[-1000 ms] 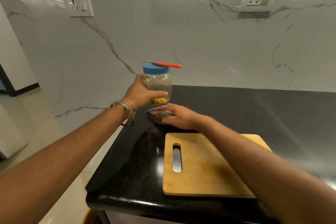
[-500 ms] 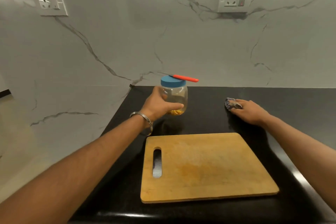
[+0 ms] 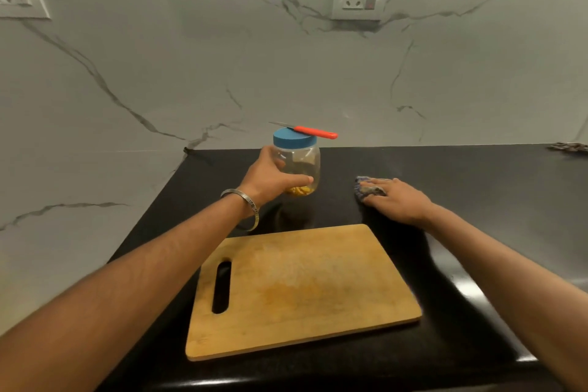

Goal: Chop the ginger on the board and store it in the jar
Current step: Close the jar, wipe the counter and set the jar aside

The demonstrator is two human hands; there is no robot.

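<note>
Matt wooden board (image 3: 305,289) lies on glossy black stone counter (image 3: 477,188); clear plastic jar (image 3: 299,165).

Clear jar (image 3: 299,169), blue lid fitted, upright beyond the board; yellow ginger pieces (image 3: 298,190) at bottom. Wooden cutting board (image 3: 302,289) lies flat, near centre.

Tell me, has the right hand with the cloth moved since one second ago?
Yes. The right hand, pressing the cloth, went from beside the jar rightward along the counter, past the cutting board's far right corner.
</note>
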